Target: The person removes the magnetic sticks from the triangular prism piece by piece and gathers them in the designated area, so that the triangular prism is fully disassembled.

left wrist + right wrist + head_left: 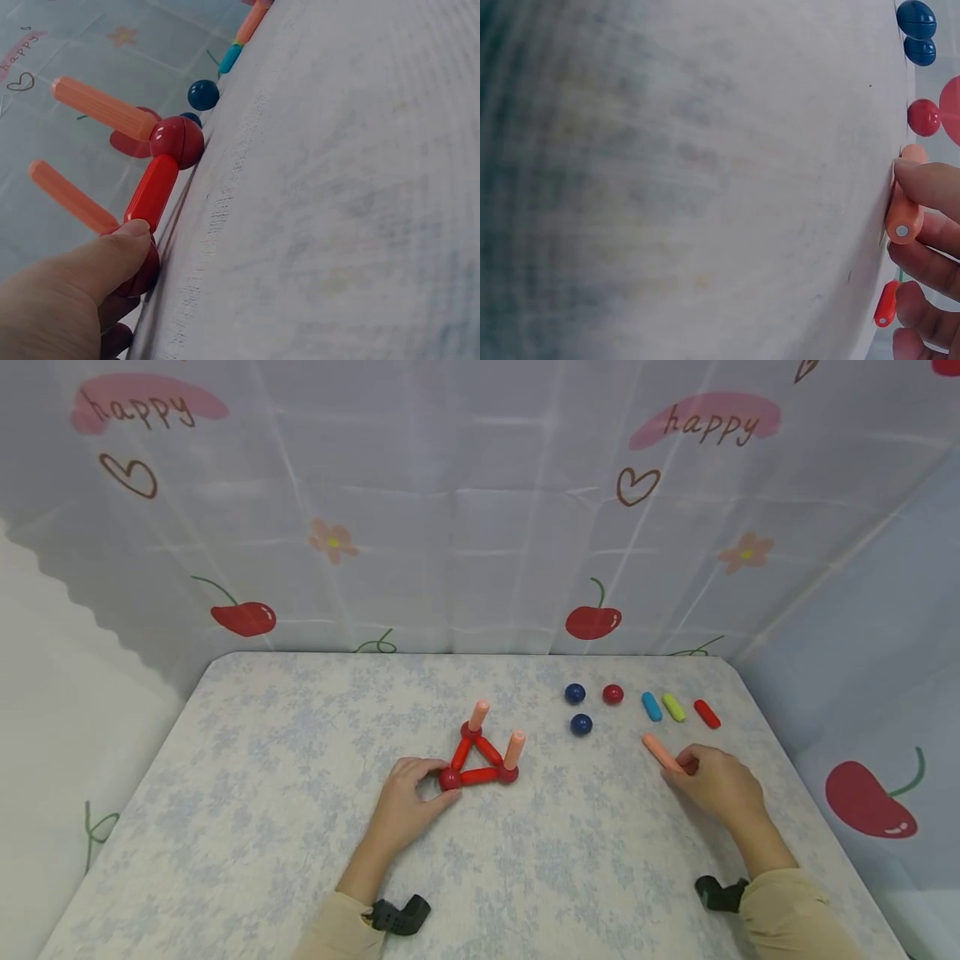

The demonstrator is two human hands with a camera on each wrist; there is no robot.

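Note:
A triangle of three red rods (480, 776) joined by red balls lies on the table, with two orange rods (514, 750) standing up from its far and right balls. My left hand (408, 797) pinches the near-left red ball (450, 778) between thumb and fingers; in the left wrist view the thumb covers part of that ball (142, 274). Over at the right, my right hand (716, 783) pinches a loose orange rod (660, 752) near its right end. The right wrist view shows a small metal disc in the end of this orange rod (904, 217).
Behind the hands lie two blue balls (575, 694) and a loose red ball (612, 694). To their right are a short blue rod (652, 707), a yellow-green rod (673, 707) and a red rod (707, 714). A printed curtain (450, 568) hangs along the table's back edge.

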